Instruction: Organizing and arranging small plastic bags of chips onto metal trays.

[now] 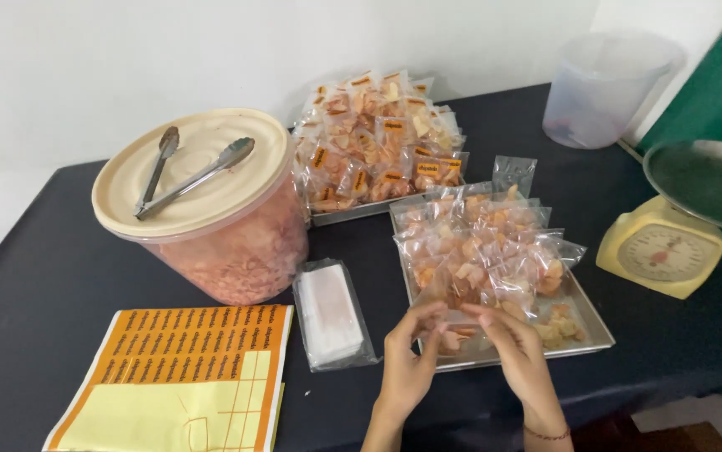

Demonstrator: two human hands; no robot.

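Note:
My left hand (407, 360) and my right hand (516, 351) meet at the near edge of a metal tray (595, 331). Between their fingertips they pinch a small clear bag of orange-pink chips (455, 328). The tray holds a heap of several such filled clear bags (482, 251). Behind it a second tray carries a pile of labelled chip bags (378, 142) with small orange stickers.
A large clear tub of chips with a cream lid (202, 180) stands at left, metal tongs (189, 176) lying on it. Near my left hand lie a stack of empty bags (332, 314) and an orange-yellow sticker sheet (181, 377). A yellow kitchen scale (671, 243) and a translucent container (600, 88) stand at right.

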